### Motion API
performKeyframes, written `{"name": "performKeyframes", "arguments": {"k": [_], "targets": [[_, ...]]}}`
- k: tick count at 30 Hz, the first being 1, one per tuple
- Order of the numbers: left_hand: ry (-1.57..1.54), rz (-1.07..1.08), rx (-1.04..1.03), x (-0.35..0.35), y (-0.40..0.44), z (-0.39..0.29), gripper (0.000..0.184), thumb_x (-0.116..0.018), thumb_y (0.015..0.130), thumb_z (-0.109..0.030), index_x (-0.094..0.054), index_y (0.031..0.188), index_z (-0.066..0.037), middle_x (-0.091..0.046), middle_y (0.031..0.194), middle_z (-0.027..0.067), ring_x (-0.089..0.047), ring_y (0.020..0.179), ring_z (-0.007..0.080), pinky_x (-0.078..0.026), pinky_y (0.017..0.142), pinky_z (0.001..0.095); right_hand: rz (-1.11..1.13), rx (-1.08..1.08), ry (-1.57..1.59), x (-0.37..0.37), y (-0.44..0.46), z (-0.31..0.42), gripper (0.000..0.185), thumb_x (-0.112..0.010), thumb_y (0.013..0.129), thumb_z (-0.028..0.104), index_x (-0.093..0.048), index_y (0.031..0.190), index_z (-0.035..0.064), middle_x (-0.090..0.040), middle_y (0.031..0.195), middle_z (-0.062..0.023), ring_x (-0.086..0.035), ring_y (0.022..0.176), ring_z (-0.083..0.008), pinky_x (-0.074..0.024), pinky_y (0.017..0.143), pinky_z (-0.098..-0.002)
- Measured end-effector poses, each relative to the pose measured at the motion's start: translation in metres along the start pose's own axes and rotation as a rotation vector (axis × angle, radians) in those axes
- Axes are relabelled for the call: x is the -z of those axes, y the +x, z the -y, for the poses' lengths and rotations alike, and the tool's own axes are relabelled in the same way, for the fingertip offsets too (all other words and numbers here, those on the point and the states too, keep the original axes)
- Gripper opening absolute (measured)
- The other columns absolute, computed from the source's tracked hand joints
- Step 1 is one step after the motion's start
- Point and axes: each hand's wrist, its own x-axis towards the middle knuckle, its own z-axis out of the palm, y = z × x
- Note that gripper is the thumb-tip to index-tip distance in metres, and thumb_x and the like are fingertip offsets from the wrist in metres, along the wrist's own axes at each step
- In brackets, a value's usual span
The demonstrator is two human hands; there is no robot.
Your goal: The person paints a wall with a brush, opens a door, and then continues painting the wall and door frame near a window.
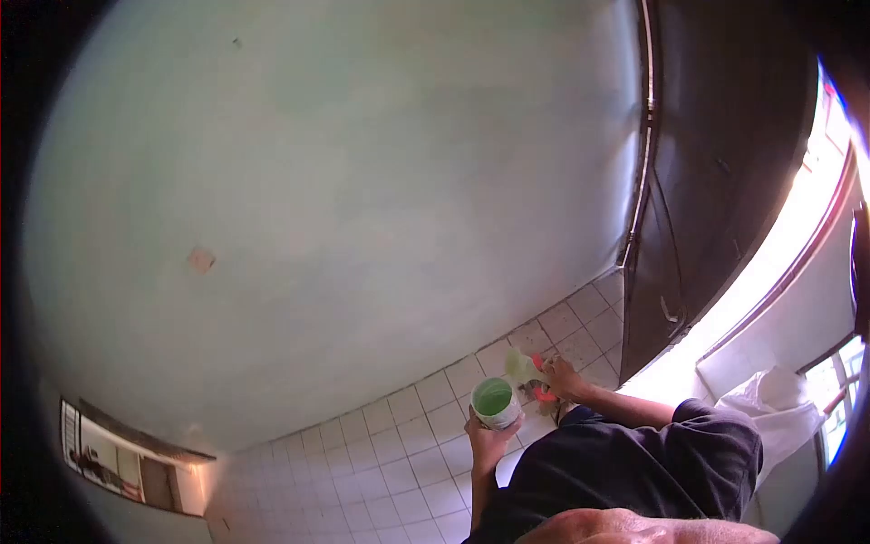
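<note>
My left hand (489, 439) is wrapped round the lower side of a white tub (498, 419), which is tilted so its mouth faces me. Green paint (492, 396) shows inside it. To the right of the tub, my right hand (564, 380) is closed on a paintbrush (522, 365) with a pale green head and a bit of red at its handle. The brush is just above the tub's rim and apart from it; its exact shape is blurred. Below the right hand, a foot in a red-strapped sandal (542, 393) partly shows.
A large pale green wall (362, 227) rises in front, with a bare patch (201, 260) on it. White floor tiles (390, 444) run along its base. A dark door panel (707, 181) stands at the right, near a white sack (770, 403). A low opening (127, 458) lies far left.
</note>
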Motion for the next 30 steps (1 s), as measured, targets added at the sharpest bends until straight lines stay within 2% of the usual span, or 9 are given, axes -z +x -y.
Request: {"name": "performKeyframes", "arguments": {"k": [1,2,8,10,13,19,22,26,30], "targets": [[-0.004,-0.024,0.006,0.005,-0.009,-0.002,0.074,-0.1,0.074,-0.018,-0.06,0.135,-0.001,-0.077,0.119,0.0136,-0.075,0.105,0.0226,-0.059,0.095,0.0391,-0.021,0.193,-0.24,-0.017,-0.001,-0.01,0.032,-0.055,0.101,0.019,-0.067,0.12,-0.0038,-0.064,0.121,-0.0349,-0.067,0.111,-0.0496,-0.0551,0.093,-0.0555],[-0.006,-0.054,-0.025,0.008,-0.016,-0.006,0.074,-0.1,0.072,-0.021,-0.061,0.131,-0.002,-0.078,0.115,0.0142,-0.077,0.102,0.0257,-0.06,0.092,0.0408,-0.007,0.214,-0.246,-0.021,-0.002,-0.008,0.032,-0.055,0.101,0.019,-0.067,0.12,-0.0038,-0.064,0.121,-0.0349,-0.067,0.111,-0.0496,-0.0551,0.093,-0.0555],[0.039,-0.2,-0.103,0.022,-0.054,0.006,0.073,-0.101,0.071,-0.026,-0.062,0.127,-0.001,-0.078,0.109,0.0155,-0.079,0.096,0.0319,-0.062,0.088,0.0438,0.318,-0.029,0.111,-0.014,-0.012,0.03,0.031,-0.053,0.102,0.019,-0.064,0.124,-0.0003,-0.067,0.116,-0.0331,-0.068,0.112,-0.0485,-0.0542,0.096,-0.0555],[0.05,-0.242,-0.116,0.028,-0.062,0.003,0.074,-0.101,0.071,-0.028,-0.061,0.127,-0.001,-0.078,0.109,0.0154,-0.079,0.096,0.0332,-0.061,0.088,0.0447,0.155,-0.216,0.509,-0.026,-0.012,0.036,0.03,-0.056,0.101,0.019,-0.062,0.123,-0.0003,-0.07,0.105,-0.0321,-0.072,0.103,-0.0476,-0.0562,0.089,-0.0539],[0.157,-0.267,-0.157,0.034,-0.073,0.002,0.074,-0.1,0.071,-0.03,-0.061,0.128,-0.001,-0.078,0.109,0.0148,-0.078,0.096,0.0338,-0.06,0.087,0.0466,0.288,-0.251,0.518,0.026,-0.033,0.094,0.029,-0.052,0.106,0.021,-0.061,0.121,-0.0022,-0.073,0.101,-0.03,-0.076,0.091,-0.0429,-0.0582,0.079,-0.0517],[0.166,-0.318,-0.132,0.029,-0.086,-0.012,0.077,-0.1,0.071,-0.032,-0.06,0.13,-0.003,-0.077,0.11,0.0148,-0.078,0.096,0.0346,-0.06,0.088,0.0472,0.312,-0.043,0.378,0.022,-0.032,0.089,0.031,-0.043,0.114,0.022,-0.058,0.118,-0.0043,-0.072,0.087,-0.0223,-0.077,0.078,-0.0326,-0.0577,0.066,-0.0479],[0.151,-0.357,-0.124,0.016,-0.086,-0.019,0.077,-0.1,0.071,-0.033,-0.06,0.13,-0.003,-0.077,0.11,0.0148,-0.078,0.097,0.0347,-0.059,0.088,0.0471,0.258,-0.043,0.46,0.029,-0.034,0.085,0.033,-0.047,0.114,0.026,-0.061,0.115,-0.0036,-0.072,0.077,-0.0177,-0.076,0.076,-0.0305,-0.0578,0.068,-0.0464],[0.173,-0.356,-0.113,-0.009,-0.085,-0.029,0.076,-0.1,0.072,-0.033,-0.061,0.13,-0.004,-0.078,0.111,0.0151,-0.078,0.098,0.0341,-0.059,0.09,0.0467,0.197,-0.128,0.473,0.072,-0.049,0.1,0.037,-0.05,0.114,0.031,-0.065,0.11,-0.0025,-0.073,0.075,-0.0157,-0.074,0.073,-0.0279,-0.0577,0.07,-0.0439],[0.084,-0.362,-0.114,-0.035,-0.072,-0.052,0.077,-0.1,0.071,-0.03,-0.061,0.132,-0.004,-0.078,0.112,0.015,-0.078,0.099,0.0338,-0.059,0.09,0.0473,0.239,-0.039,0.492,0.094,-0.041,0.076,0.036,-0.058,0.111,0.031,-0.064,0.105,-0.0037,-0.071,0.078,-0.0169,-0.071,0.075,-0.0251,-0.0563,0.07,-0.0438]]}}
